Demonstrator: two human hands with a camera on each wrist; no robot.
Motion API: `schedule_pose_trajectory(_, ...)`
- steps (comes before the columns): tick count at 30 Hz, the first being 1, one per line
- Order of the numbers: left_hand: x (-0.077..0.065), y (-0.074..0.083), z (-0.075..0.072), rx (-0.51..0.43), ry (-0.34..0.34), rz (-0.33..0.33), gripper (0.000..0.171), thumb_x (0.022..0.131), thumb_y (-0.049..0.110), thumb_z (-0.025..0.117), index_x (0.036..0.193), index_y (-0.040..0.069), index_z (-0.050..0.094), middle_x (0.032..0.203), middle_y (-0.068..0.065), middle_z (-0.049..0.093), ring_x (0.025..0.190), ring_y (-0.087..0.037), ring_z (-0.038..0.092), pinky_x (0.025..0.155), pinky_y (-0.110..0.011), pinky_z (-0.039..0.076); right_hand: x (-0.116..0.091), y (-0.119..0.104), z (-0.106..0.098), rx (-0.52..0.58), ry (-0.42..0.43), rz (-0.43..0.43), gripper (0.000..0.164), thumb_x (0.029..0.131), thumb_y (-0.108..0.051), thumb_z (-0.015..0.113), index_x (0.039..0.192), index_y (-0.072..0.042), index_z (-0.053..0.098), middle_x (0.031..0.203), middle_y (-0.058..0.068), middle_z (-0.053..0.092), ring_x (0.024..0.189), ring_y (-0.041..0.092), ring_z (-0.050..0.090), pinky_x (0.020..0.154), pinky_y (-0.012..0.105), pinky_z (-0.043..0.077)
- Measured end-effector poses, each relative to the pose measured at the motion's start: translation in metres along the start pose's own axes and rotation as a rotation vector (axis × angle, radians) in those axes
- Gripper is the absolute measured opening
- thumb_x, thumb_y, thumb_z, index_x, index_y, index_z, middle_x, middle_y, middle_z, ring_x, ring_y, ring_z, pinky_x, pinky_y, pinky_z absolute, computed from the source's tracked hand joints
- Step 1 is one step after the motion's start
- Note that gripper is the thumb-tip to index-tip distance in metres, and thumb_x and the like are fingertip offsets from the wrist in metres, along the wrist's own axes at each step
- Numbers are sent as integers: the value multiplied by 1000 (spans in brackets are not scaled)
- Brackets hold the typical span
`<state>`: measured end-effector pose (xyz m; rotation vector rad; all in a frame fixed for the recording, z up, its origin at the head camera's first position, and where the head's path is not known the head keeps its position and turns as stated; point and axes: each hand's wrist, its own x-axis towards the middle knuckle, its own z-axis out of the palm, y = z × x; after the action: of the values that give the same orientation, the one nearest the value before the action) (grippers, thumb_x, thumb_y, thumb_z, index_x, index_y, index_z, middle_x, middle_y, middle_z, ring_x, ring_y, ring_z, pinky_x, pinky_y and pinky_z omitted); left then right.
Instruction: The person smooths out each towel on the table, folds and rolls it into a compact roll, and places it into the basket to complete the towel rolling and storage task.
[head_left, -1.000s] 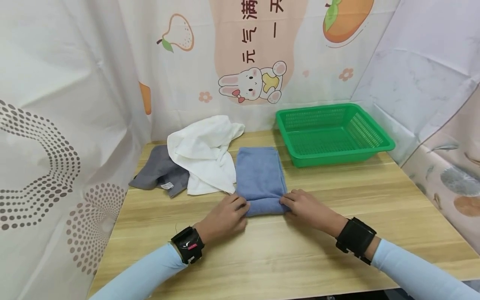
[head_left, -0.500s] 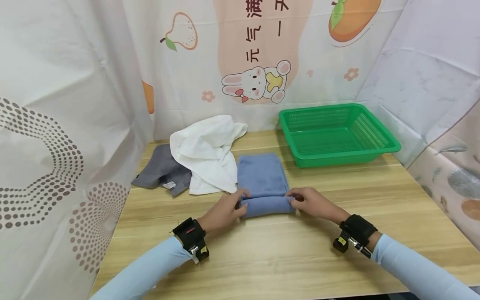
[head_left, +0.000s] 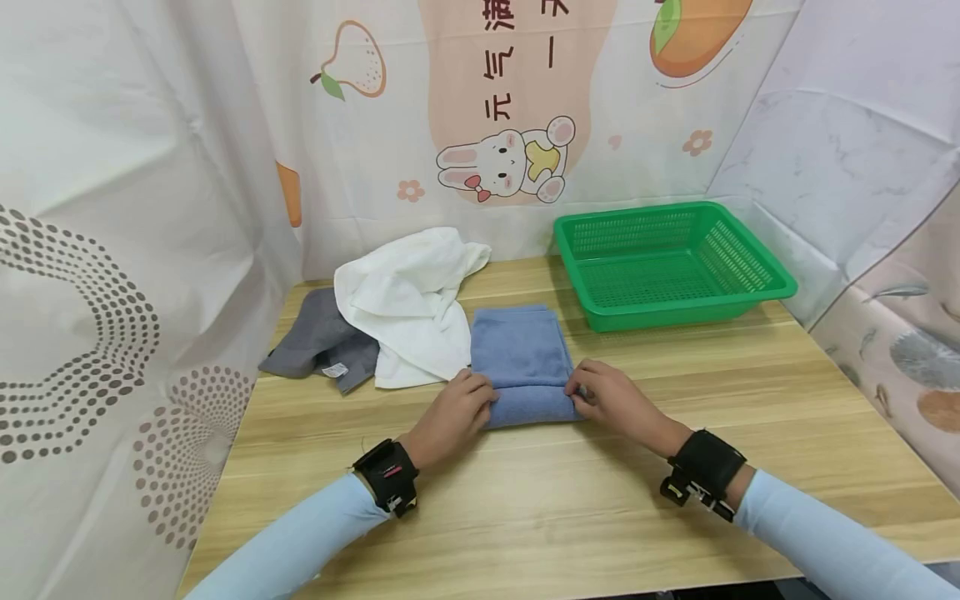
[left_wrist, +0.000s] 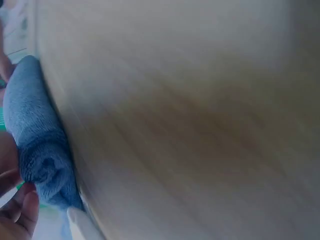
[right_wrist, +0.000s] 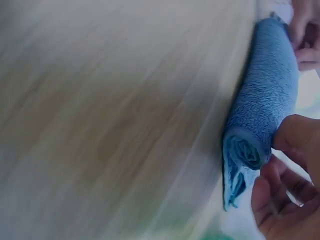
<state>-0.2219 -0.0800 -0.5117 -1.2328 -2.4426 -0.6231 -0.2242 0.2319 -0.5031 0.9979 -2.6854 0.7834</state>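
Note:
A blue towel (head_left: 521,346) lies on the table with its near end rolled into a thick roll (head_left: 531,405) and its far part flat. At the roll's left end my left hand (head_left: 456,410) grips it with curled fingers. My right hand (head_left: 618,406) pinches the right end between thumb and fingers. Spiral layers show at the roll's left end (left_wrist: 47,170) in the left wrist view. The right wrist view shows the coiled right end (right_wrist: 245,150), with a loose layer hanging below the coil and my right thumb and fingers beside it.
A white towel (head_left: 416,308) lies crumpled left of the blue one, partly over a dark grey towel (head_left: 318,337) with a small label. At the back right stands a green plastic basket (head_left: 682,312). Printed curtains (head_left: 360,167) enclose the back and sides of the wooden table (head_left: 517,517).
The roll has grown thicker and the flat part of the blue towel has become shorter. Both hands have shifted their hold on the roll's ends, and the head view has moved slightly.

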Motion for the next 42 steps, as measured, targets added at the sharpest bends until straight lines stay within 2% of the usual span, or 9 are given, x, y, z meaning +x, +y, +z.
schedule_pose_trajectory(6,-8,3,-3,104,-93,57,29,88,20,79,111,3,74,110,-5,65,103,-22,56,89,-36,47,-8,-1,-1,-235,-27,-238,29,77,-4,72,106,-2,71,105,8,68,93,24,62,79,41,54)
schedule_pose_trajectory(11,-6,4,-6,104,-167,25,30,88,19,83,111,4,73,107,-5,64,102,-22,57,90,-35,48,-15,-6,1,-325,-86,-280,51,84,-26,85,121,3,68,115,12,61,105,28,59,87,44,53)
schedule_pose_trajectory(15,-6,2,-6,65,-169,-12,25,89,15,80,110,4,71,105,-5,65,99,-21,59,88,-33,50,-17,-4,9,-302,-43,-268,49,82,-16,87,120,6,67,113,14,60,101,27,63,84,39,56)
schedule_pose_trajectory(21,-4,2,-9,-88,-155,-128,27,94,11,72,117,2,63,102,-8,65,94,-20,60,81,-35,53,-11,0,9,-73,-61,-83,41,84,-7,76,121,11,69,103,14,67,86,23,67,73,34,58)
schedule_pose_trajectory(27,2,-4,-8,-281,-204,-223,23,103,9,57,126,10,56,95,2,64,69,-9,50,67,-28,46,3,5,1,185,-199,179,34,90,-8,63,120,6,72,68,-5,49,56,5,40,53,23,35)
schedule_pose_trajectory(31,5,-7,-8,-329,-176,-301,20,104,9,57,121,13,65,106,3,66,75,-8,53,71,-27,47,12,8,-4,327,-251,362,32,91,-14,64,120,-3,70,83,3,64,65,10,52,59,26,43)
schedule_pose_trajectory(34,6,-8,-7,-242,-99,-235,16,100,8,64,113,10,72,109,-3,66,93,-14,59,84,-30,51,14,9,-7,463,-263,466,27,93,-16,66,118,-7,61,109,12,66,85,18,61,69,32,49)
schedule_pose_trajectory(39,1,-5,-6,-20,-68,8,30,95,20,75,117,1,73,117,-11,62,107,-27,56,92,-38,48,17,6,-11,537,-277,513,20,97,-16,64,112,-10,54,96,11,64,78,22,57,66,33,46)
schedule_pose_trajectory(42,0,-5,-6,28,-76,47,44,90,24,82,124,-1,70,122,-12,61,111,-28,54,90,-39,46,18,3,-12,522,-276,510,14,99,-16,62,110,-12,55,85,9,62,71,23,53,63,32,43)
